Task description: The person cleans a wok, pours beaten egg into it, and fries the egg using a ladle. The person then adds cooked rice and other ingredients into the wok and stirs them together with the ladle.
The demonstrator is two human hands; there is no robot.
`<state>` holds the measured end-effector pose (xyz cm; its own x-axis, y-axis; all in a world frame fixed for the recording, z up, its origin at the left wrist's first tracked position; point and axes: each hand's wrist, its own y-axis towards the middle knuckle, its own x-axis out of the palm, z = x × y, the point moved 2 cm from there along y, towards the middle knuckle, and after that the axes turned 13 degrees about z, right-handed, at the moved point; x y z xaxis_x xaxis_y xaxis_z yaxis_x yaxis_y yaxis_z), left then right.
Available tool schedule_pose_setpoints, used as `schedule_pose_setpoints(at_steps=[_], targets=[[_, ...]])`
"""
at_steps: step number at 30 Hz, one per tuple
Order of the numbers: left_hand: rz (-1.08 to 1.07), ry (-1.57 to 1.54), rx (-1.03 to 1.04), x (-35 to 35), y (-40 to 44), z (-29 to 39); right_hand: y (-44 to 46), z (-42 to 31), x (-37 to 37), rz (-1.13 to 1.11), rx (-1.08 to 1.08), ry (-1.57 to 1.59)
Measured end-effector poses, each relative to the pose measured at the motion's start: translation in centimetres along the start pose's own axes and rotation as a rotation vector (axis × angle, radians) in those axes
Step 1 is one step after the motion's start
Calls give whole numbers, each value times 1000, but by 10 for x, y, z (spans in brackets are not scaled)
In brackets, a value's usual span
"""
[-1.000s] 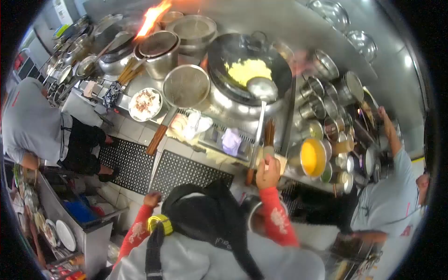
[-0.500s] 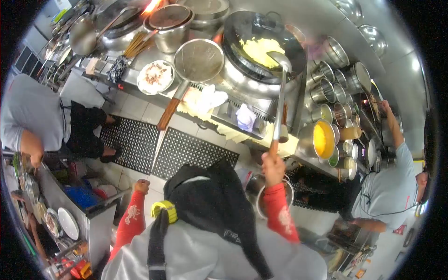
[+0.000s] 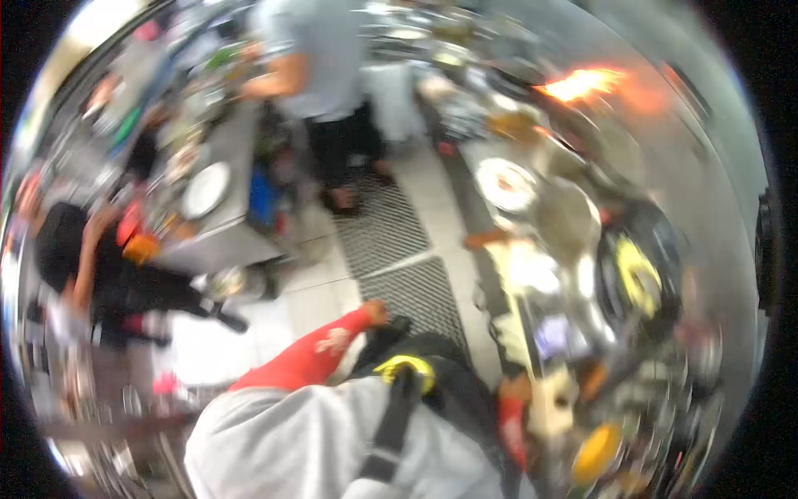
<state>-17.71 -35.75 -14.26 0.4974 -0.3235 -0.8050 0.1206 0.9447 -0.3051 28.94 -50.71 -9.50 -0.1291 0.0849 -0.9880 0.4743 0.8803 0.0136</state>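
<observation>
Steel cooking line (image 3: 462, 187) runs down the R side, approx. 1 to 5 o'clock, prob. set w/in arm's reach so the wearer needn't walk. Co-worker (image 3: 312, 66) stands at 11, over a side bench (image 3: 241, 241) that reaches round to 9; a 2nd person (image 3: 65, 249) is at 9, far edge. Perforated mat (image 3: 378, 224) lies at 12 in the aisle, likely for grip underfoot.

Wok (image 3: 662, 237) sits at 3 w/ yellow food (image 3: 638, 276) spread in it, prob. egg; neither hand is at it. Wide metal strainer (image 3: 568, 220) is just before 3, beside the wok, prob. parked close for quick draining; its wooden handle (image 3: 486, 239) points to the aisle, handy to grab. Flame (image 3: 584, 84) flares betw. 1 & 2, well apart from both hands.

Dish w/ white food (image 3: 506, 185) is at 2, near the strainer, prob. kept off the heat. Orange-yellow stuff (image 3: 596, 453) is betw. 4 & 5, low R, container too blurred to name. Purple cloth (image 3: 551, 337) is at 4, near the wearer's side, prob. for wiping or hot handles.

L hand (image 3: 376, 313), betw. 6 & 7, is near the apron, forearm bent in; grip width unclear, can't tell if holding anything. R hand (image 3: 515, 387), betw. 4 & 5, is at the counter edge beside a pale block (image 3: 553, 403); grip smeared, can't tell if closed on anything.
</observation>
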Motion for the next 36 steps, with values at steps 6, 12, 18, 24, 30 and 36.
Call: schedule_pose_setpoints(at_steps=[6,12,18,24,30,36], targets=[[370,-263,-260,-62,-58,-35,38,20,-2,19,-3,-18],[761,-922,-739,-150,-109,-159,63,-146,-78,12,-375,478],[1268,-1410,-494,-325,-69,-259,68,-317,-103,-231,-640,595],[1597,-1361,-519,-509,4,-361,86,-438,-84,-365,-634,455],[1623,-1275,-574,-560,63,-561,110,-483,-73,-459,-512,299],[1848,-1122,-958,-594,63,-517,123,-498,-60,-535,-472,204]])
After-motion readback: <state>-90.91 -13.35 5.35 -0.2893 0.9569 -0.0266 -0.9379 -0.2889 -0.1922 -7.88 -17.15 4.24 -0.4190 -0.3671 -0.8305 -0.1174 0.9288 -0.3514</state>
